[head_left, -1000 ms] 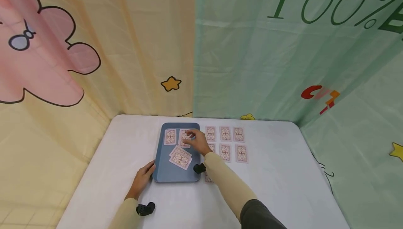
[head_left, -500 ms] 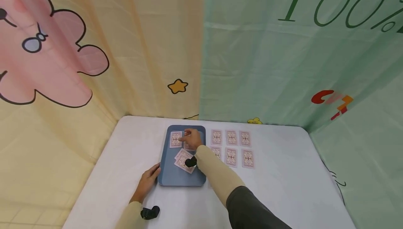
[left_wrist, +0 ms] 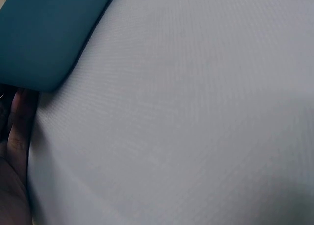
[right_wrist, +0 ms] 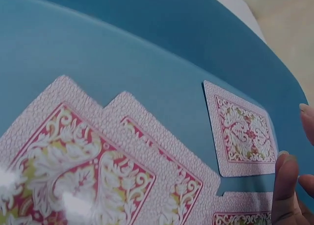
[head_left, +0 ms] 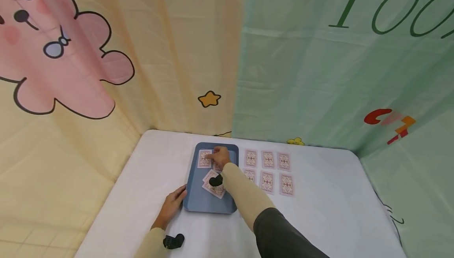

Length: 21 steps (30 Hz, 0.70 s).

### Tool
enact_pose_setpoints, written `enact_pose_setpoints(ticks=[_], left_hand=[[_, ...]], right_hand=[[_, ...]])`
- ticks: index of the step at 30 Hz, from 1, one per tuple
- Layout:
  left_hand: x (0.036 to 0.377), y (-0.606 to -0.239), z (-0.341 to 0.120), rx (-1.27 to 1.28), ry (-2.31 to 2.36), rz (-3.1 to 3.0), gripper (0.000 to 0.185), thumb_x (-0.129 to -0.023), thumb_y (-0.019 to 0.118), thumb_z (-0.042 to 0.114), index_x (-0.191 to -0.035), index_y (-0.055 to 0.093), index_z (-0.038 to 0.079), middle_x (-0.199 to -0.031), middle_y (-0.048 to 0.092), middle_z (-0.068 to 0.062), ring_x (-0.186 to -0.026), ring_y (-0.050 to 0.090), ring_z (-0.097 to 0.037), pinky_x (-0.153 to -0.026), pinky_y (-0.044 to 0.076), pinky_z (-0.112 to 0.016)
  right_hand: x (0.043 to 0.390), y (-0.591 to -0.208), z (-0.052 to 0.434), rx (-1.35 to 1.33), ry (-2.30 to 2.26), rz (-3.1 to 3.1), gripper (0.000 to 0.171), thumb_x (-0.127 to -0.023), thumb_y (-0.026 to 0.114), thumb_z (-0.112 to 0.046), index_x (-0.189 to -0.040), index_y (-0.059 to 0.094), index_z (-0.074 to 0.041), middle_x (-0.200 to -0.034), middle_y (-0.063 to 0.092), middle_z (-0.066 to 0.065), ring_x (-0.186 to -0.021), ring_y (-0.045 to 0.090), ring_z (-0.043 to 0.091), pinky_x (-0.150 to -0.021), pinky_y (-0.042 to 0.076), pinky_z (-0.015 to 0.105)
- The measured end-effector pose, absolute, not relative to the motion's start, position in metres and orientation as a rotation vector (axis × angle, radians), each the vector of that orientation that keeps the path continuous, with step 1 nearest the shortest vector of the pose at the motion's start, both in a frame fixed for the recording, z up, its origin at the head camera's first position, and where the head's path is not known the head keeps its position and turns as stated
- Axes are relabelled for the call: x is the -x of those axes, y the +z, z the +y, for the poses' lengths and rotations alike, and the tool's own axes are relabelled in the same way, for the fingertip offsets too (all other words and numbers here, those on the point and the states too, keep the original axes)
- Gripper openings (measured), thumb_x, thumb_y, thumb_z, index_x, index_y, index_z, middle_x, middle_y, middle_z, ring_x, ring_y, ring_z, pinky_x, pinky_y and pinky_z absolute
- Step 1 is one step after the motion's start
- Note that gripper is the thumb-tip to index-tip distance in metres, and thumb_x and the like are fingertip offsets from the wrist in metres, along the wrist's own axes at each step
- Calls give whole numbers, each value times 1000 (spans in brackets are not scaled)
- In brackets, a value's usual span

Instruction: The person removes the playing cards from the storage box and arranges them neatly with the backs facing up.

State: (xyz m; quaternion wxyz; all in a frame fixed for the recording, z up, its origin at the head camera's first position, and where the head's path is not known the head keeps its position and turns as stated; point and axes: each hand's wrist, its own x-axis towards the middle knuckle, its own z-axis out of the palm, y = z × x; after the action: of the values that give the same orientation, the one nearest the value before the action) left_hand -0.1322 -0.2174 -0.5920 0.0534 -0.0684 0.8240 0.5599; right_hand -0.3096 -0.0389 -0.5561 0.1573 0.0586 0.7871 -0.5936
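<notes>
The right hand (head_left: 220, 157) is stretched over the far end of the blue tray (head_left: 198, 202), its fingers (right_wrist: 287, 186) extended onto a face-down card (head_left: 216, 166) just beside another card (head_left: 204, 159); whether that card is pinched or only pressed cannot be told. The left hand (head_left: 172, 206) is laid with relaxed fingers against the tray's near left corner, nothing being held. The card is best kept flat under light fingertip pressure and squared beside its neighbour, while the tray is steadied from the corner so that the overlapping cards (head_left: 214, 184) nearer the person are not disturbed.
</notes>
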Motion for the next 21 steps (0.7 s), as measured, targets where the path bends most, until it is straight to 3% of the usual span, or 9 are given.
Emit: enact_pose_setpoints(ticks=[10, 21], left_hand=[[133, -594, -216, 216, 1723, 2487, 45, -101, 50, 17, -139, 46, -7, -141, 46, -26, -135, 36, -41, -111, 30, -54], [132, -593, -215, 244, 1698, 2499, 47, -101, 51, 21, -138, 47, -6, -141, 46, -25, -136, 36, -41, -111, 30, -54]], right_hand=[[313, -559, -47, -204, -1657, 2269, 62, -78, 81, -10, -131, 55, 8, -124, 62, 19, -115, 58, 28, -98, 48, 41], [312, -565, -55, -172, -1600, 2367, 63, -74, 83, -5, -130, 56, 7, -126, 60, 18, -118, 56, 30, -98, 49, 42]])
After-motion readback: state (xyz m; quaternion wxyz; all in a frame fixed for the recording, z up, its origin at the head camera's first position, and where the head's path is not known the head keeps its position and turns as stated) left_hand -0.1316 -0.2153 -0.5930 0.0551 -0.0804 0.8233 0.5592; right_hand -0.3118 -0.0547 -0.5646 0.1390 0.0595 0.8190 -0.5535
